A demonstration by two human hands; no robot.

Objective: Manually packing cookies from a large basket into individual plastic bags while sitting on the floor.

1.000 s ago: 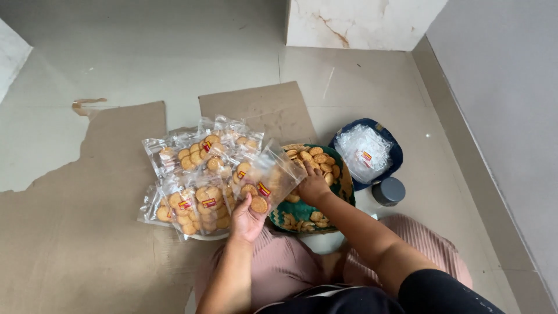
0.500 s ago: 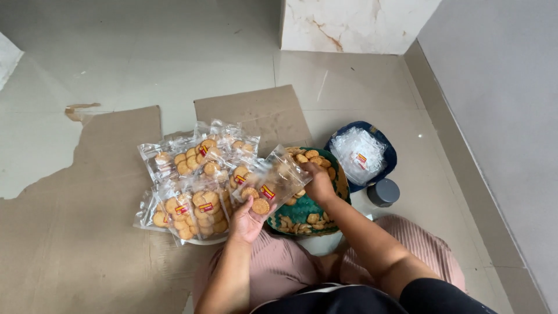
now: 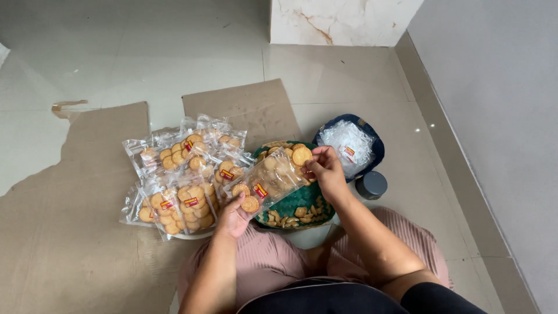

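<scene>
One cookie bag [image 3: 271,179] between left hand [image 3: 233,216], right hand [image 3: 326,170].

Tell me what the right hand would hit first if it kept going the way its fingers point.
The right hand points left, toward the clear biscuit bag it already pinches; beyond that, probably the pile of packed bags, though depth is unclear.

- A home floor used as a packing spot: pale glossy floor tiles [image 3: 145,52], a marble-patterned pillar base [image 3: 343,20], a grey wall [image 3: 500,116].
- Flattened cardboard [image 3: 70,232] serves as a mat under cookie packets [image 3: 180,174].
</scene>
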